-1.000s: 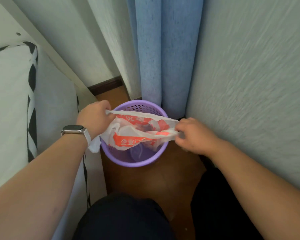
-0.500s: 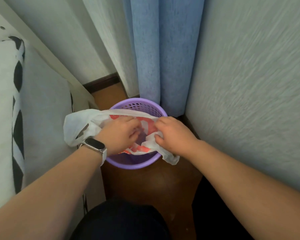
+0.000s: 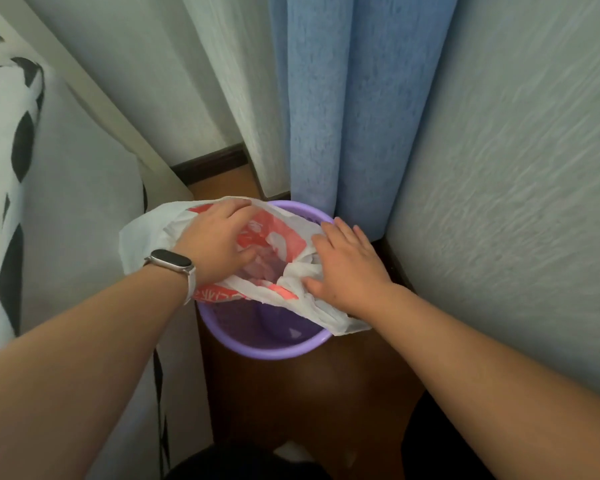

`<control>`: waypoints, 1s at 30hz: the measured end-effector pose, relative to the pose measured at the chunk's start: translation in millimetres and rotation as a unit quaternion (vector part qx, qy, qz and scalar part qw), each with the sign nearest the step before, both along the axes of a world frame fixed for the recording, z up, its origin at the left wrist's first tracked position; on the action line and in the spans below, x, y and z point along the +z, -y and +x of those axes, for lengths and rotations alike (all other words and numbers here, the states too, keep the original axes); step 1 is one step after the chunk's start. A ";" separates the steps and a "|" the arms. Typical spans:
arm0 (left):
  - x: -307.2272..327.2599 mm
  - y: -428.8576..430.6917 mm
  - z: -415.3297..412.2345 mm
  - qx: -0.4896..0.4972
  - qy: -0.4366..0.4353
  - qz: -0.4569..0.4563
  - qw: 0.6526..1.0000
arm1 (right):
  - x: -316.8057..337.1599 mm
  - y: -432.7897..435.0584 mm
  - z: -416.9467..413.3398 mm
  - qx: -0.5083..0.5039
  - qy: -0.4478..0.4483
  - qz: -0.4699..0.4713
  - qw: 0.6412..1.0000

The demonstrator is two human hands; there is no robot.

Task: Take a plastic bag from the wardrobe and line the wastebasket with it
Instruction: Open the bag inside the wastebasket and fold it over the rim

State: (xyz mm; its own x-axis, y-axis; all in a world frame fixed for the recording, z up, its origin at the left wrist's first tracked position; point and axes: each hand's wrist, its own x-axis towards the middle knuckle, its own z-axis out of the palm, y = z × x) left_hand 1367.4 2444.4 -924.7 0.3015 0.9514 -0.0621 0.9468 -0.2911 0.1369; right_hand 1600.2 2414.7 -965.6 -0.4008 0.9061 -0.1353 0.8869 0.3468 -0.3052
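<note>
Both our bare forearms reach forward and down, converging toward the middle. Our left hand (image 3: 219, 242) lies palm down, fingers curled and pressing downward, with a band on its wrist. Our right hand (image 3: 347, 268) lies flat, palm down, fingers spread and pointing away from us, thumb tucked inward.

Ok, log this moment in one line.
stage: lining underway | left hand: inside plastic bag mouth | right hand: flat on bag edge | wastebasket: near rim uncovered
</note>
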 end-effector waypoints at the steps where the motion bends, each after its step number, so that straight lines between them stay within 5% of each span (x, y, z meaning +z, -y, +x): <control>1: -2.1 -4.9 -1.2 -0.010 -0.007 0.004 1.000 | -1.4 -1.6 0.4 -0.006 0.011 -0.001 1.000; 13: -31.0 -38.5 -7.5 -0.024 -0.021 -0.032 0.999 | -16.6 -17.1 32.7 -0.158 0.003 -0.077 0.984; 20: -29.7 -27.2 1.2 -0.041 0.008 -0.048 0.998 | -8.3 -13.6 27.9 -0.165 -0.103 -0.104 0.975; 27: -19.0 -3.9 24.4 -0.062 0.011 -0.078 0.995 | 11.8 -7.8 19.4 -0.187 -0.223 -0.089 0.952; 30: -20.0 -2.4 26.1 -0.074 0.019 -0.070 0.995 | 17.7 -6.0 14.9 -0.147 -0.167 -0.003 0.975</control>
